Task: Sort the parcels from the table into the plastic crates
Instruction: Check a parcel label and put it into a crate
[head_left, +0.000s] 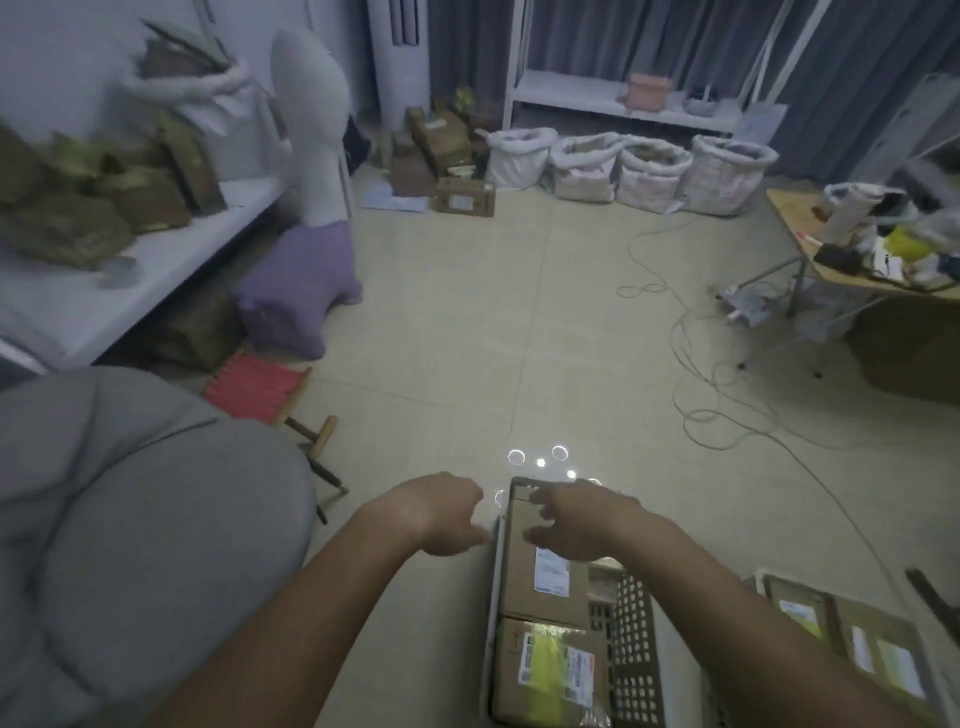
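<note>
Currently: your right hand (576, 525), fingers spread, rests on a cardboard parcel (540, 577) in the white crate (493, 597); your left hand (441, 514) hangs loosely curled beside it, holding nothing.

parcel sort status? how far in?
Partly done. The near crate holds two parcels: a brown box and a yellow-labelled one. A second crate at right also holds parcels. In hand: the right hand hovers spread over the brown box; whether it touches is unclear. The left hand holds nothing. Left: many parcels remain on the white table.
</note>
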